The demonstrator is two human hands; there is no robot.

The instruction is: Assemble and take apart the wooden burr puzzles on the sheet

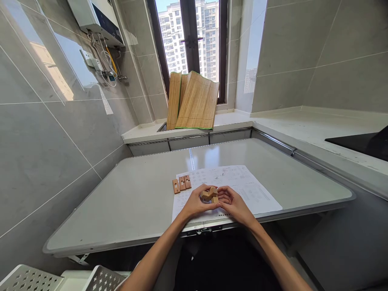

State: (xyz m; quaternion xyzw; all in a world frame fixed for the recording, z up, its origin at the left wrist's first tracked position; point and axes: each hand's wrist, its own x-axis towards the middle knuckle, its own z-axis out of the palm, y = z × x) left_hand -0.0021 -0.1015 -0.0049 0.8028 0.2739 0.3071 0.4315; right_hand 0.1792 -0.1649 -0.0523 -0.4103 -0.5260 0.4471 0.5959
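Several light wooden blocks (209, 195), fitted together at angles, are between my two hands above a printed paper sheet (256, 196). My left hand (198, 201) curls around their left side, thumb along the near edge. From the right, my right hand (232, 202) cups them with bent fingers; its thumb tip meets the left one near the blocks. Beyond my left hand, three flat reddish wooden pieces with cut-outs (182, 183) lie side by side at the sheet's left edge.
The sheet lies on a pale folding table (130, 194) with a centre seam. Behind it, folded bamboo mats (197, 101) lean at the window. A white perforated basket (33, 279) is at lower left, a black cooktop (360, 144) at far right.
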